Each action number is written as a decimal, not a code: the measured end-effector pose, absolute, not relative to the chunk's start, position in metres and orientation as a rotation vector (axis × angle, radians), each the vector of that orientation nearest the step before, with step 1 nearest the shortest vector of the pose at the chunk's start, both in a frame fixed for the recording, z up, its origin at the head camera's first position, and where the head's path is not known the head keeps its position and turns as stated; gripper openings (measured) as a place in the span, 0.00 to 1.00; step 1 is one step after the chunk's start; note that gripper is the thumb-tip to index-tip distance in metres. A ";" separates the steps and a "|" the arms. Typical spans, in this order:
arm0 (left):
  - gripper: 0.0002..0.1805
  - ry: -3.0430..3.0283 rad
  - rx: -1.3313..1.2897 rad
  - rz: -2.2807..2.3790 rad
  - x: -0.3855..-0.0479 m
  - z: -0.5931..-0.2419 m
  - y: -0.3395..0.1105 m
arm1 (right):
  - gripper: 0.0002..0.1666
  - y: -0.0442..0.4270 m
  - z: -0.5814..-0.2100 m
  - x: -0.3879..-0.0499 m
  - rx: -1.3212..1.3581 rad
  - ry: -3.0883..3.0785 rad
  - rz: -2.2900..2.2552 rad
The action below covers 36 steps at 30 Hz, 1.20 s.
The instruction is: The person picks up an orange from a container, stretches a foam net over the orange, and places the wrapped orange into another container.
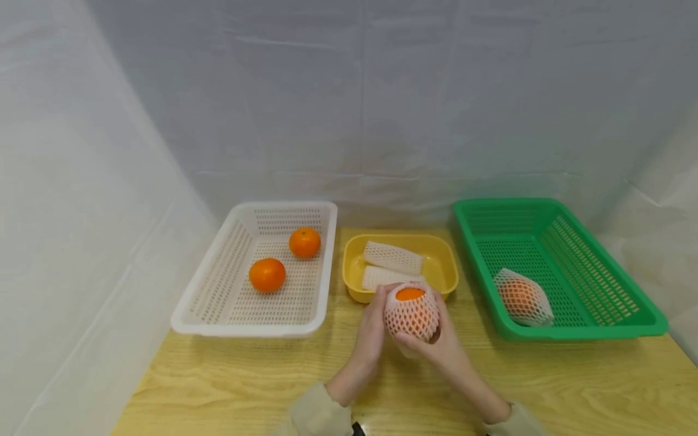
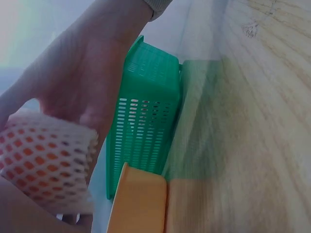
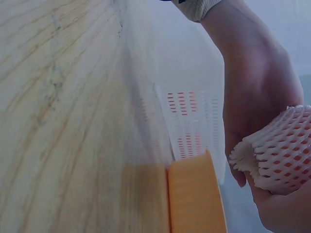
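In front of the yellow tub, both hands hold an orange (image 1: 410, 294) wrapped in a white foam net sleeve (image 1: 411, 321). The fruit's bare top shows through the sleeve's upper opening. My left hand (image 1: 372, 332) grips it from the left side, its fingers partly hidden behind the fruit. On the other side my right hand (image 1: 448, 346) curls round it, thumb across the lower front of the net. Both wrist views show the net close up; its loose end (image 3: 245, 158) gathers below the fruit in the right wrist view.
A white basket (image 1: 248, 330) at left holds two bare oranges (image 1: 267, 275). The yellow tub (image 1: 349, 274) at centre holds flat foam net sleeves (image 1: 394, 257). At right, a green basket (image 1: 578, 332) contains one netted orange (image 1: 520, 298). All stand on a wooden table (image 1: 229, 384) before white sheeting.
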<state>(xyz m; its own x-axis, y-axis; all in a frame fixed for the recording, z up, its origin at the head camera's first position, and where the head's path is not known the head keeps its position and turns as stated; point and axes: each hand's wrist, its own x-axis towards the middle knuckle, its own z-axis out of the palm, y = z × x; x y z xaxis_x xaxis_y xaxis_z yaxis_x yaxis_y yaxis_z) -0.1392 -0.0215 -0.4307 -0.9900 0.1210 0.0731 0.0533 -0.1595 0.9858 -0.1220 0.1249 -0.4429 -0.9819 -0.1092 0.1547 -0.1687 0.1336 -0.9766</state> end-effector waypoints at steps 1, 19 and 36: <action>0.33 2.012 0.250 2.325 -0.140 -0.430 -0.022 | 0.53 0.127 -0.441 -0.121 0.273 -2.328 2.024; 0.21 2.216 0.544 2.210 -0.147 -0.389 -0.071 | 0.41 0.209 -0.391 -0.130 0.176 -2.132 1.972; 0.17 2.533 0.502 1.971 -0.159 -0.353 -0.144 | 0.54 0.333 -0.393 -0.169 -0.141 -2.457 1.208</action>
